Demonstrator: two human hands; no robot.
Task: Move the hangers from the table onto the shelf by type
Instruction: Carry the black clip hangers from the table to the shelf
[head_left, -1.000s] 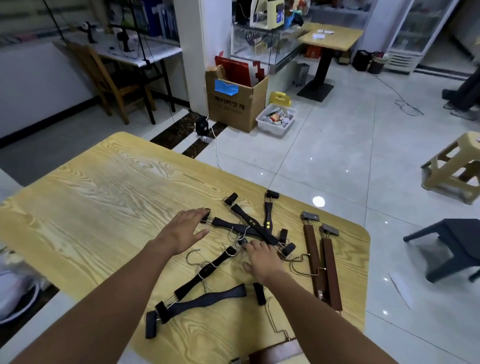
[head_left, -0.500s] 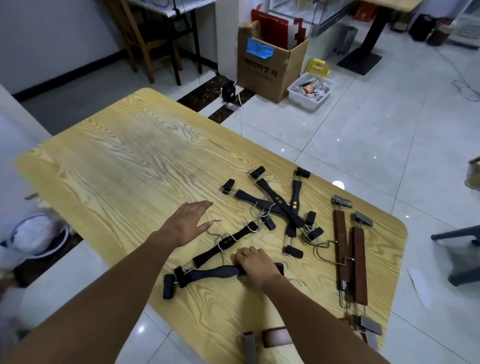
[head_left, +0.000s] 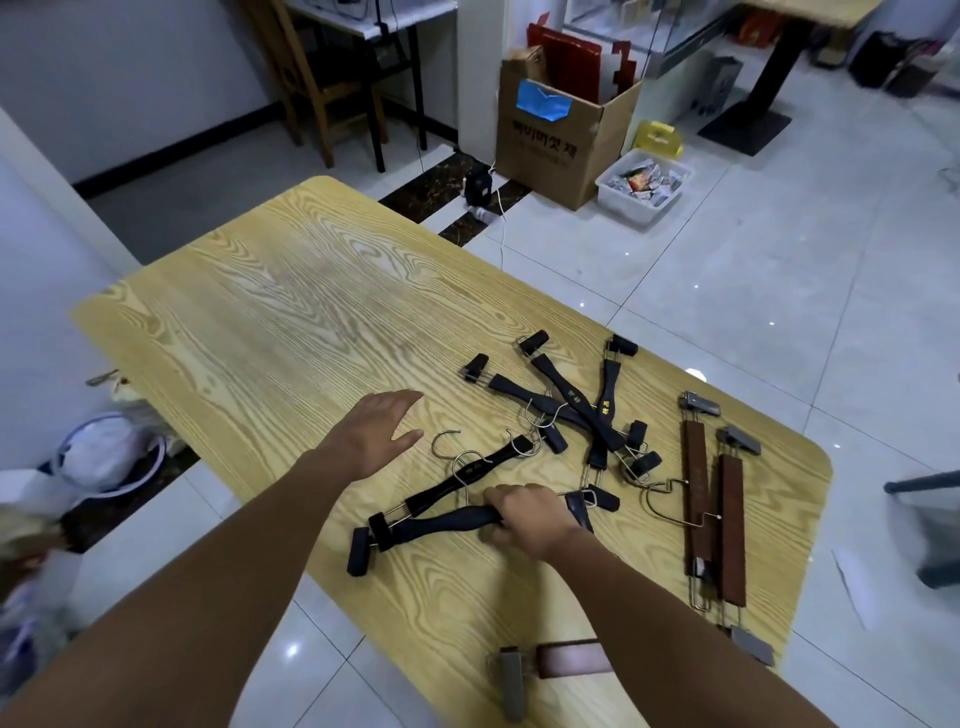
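Several black clip hangers lie on the light wooden table. A tangled pile of black hangers is at the table's middle right. My right hand is closed around the bar of the nearest black hanger, which lies flat near the front edge. A second black hanger lies just behind it. My left hand hovers flat with fingers spread, left of the hangers and holding nothing. Two brown wooden clip hangers lie side by side at the right. Another brown hanger lies at the front edge, partly under my right arm.
On the floor beyond the table stand a cardboard box, a white bin of small items and a wooden chair. A white bag in a round basket sits on the floor at the left. No shelf is in view.
My right hand has moved from the pile back to the nearest black hanger and closed on its bar. My left hand has pulled back left. The view has tilted down.
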